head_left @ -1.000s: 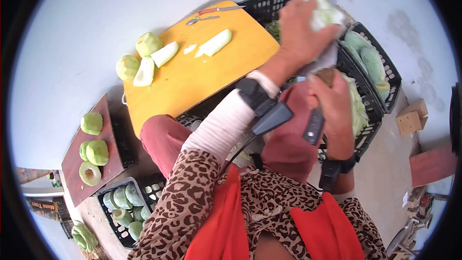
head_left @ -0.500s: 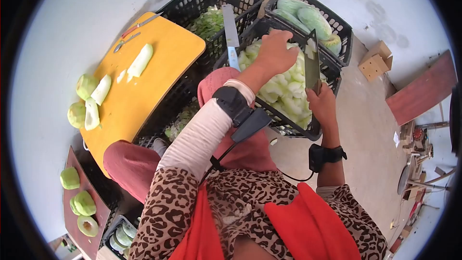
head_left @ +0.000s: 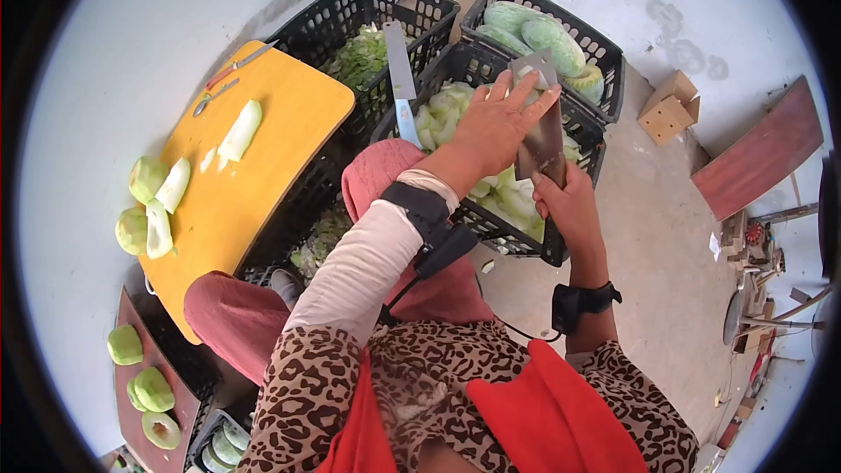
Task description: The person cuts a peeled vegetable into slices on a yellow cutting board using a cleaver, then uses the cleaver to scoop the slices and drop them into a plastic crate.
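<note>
- In the head view, the big flat cleaver [head_left: 550,136] is up over the black crate [head_left: 501,232], with pale green cut pieces [head_left: 517,201] under it.
- The right hand [head_left: 569,206] is at the near end of the cleaver. Its fingers are curled shut on the handle, which they mostly hide.
- The long side of the blade runs away from the right hand and from the body. Its far tip leans a little to the left.
- The left hand [head_left: 477,136] comes in from the left and reaches across the blade.
- Its fingers [head_left: 539,105] are a bit spread and lie over the far half. I cannot tell how hard they press, or if they pinch a bit of food.
- So the right hand is nearer the handle, and the left hand is nearer the tip.
- A knife with a light blue handle [head_left: 406,121] lies to the left of the left hand, by the crate's edge.
</note>
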`<action>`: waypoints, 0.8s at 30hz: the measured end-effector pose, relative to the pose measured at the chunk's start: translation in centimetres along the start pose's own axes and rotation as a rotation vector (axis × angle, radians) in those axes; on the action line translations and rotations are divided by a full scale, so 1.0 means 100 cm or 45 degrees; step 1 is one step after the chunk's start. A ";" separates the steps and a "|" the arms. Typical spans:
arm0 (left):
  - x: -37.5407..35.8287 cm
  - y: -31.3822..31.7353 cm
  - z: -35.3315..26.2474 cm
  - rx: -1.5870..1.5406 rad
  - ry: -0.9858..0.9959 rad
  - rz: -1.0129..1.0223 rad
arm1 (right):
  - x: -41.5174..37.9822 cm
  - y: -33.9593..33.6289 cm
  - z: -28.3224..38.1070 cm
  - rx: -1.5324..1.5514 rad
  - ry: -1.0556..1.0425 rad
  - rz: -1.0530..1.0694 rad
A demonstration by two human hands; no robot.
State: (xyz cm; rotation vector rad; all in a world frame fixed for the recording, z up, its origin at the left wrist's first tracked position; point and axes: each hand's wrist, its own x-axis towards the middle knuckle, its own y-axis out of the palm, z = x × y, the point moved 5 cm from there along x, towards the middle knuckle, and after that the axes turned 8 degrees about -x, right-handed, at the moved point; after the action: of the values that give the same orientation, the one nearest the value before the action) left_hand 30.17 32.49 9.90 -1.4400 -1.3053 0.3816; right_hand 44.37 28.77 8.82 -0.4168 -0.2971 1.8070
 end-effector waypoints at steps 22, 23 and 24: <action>-0.047 -0.069 0.055 0.204 -0.395 0.100 | 0.011 -0.013 0.023 -1.105 -0.788 -0.538; -0.056 -0.083 0.064 0.204 -0.394 -0.010 | 0.013 -0.011 0.024 -1.105 -0.787 -0.520; -0.063 -0.093 0.077 0.165 -0.459 -0.026 | 0.015 -0.008 0.025 -1.105 -0.788 -0.501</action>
State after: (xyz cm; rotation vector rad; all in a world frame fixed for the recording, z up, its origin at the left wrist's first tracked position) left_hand 17.28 28.94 12.47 -1.2854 -1.5487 0.7244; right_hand 43.60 30.49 11.20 -0.3396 -1.5107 1.2989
